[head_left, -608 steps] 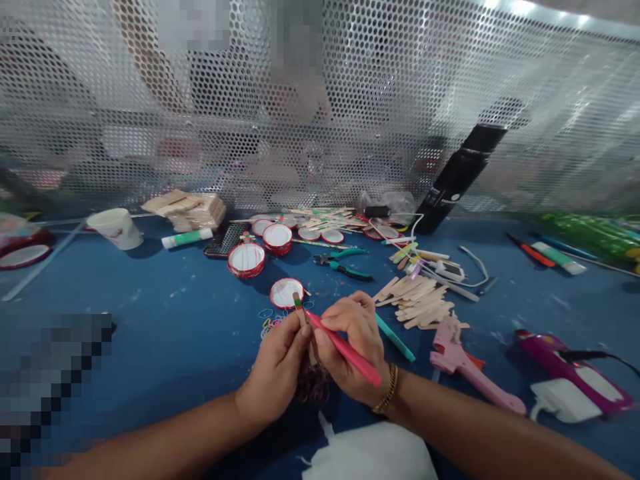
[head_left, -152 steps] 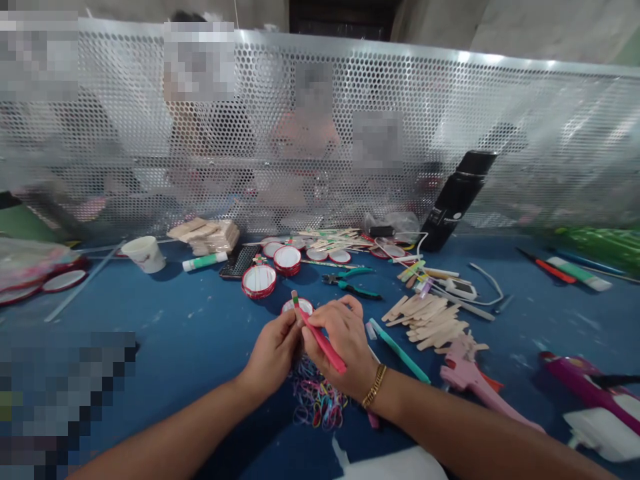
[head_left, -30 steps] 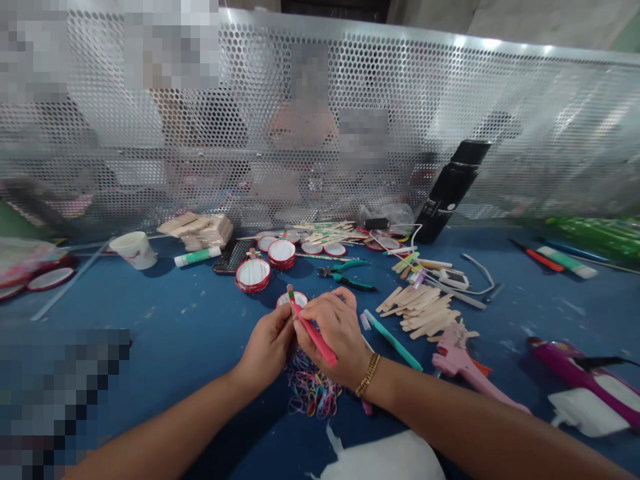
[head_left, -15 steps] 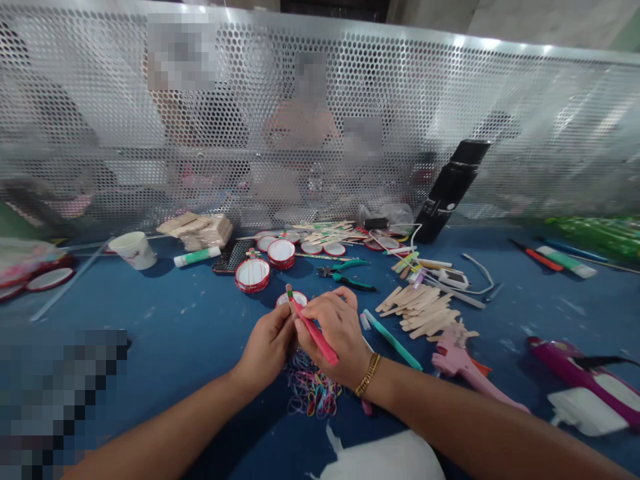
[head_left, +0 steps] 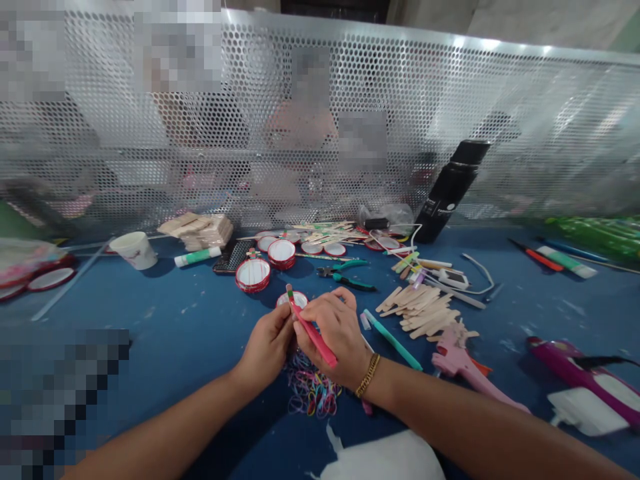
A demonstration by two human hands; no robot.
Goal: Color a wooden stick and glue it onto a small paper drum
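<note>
My left hand [head_left: 267,347] is closed round a small wooden stick [head_left: 289,293] with green and red bands at its upper end, held upright. My right hand [head_left: 335,333] grips a pink marker [head_left: 315,337] whose tip touches the stick just below the coloured bands. Both hands meet above a heap of coloured rubber bands [head_left: 313,390] on the blue table [head_left: 175,320]. A red-rimmed round lid [head_left: 293,299] lies just beyond the fingers.
Plain wooden sticks [head_left: 420,308] are piled to the right, beside a teal marker [head_left: 393,339] and a pink glue gun [head_left: 470,370]. Pliers [head_left: 347,275], more red lids [head_left: 253,275], a white cup [head_left: 134,249] and a black bottle [head_left: 450,190] stand farther back. A perforated metal screen [head_left: 450,120] closes off the rear; people sit behind it.
Hardly anything differs over the last second: both hands stay together with the marker tip on the stick. Compared with twenty seconds ago the view has pulled back slightly.
</note>
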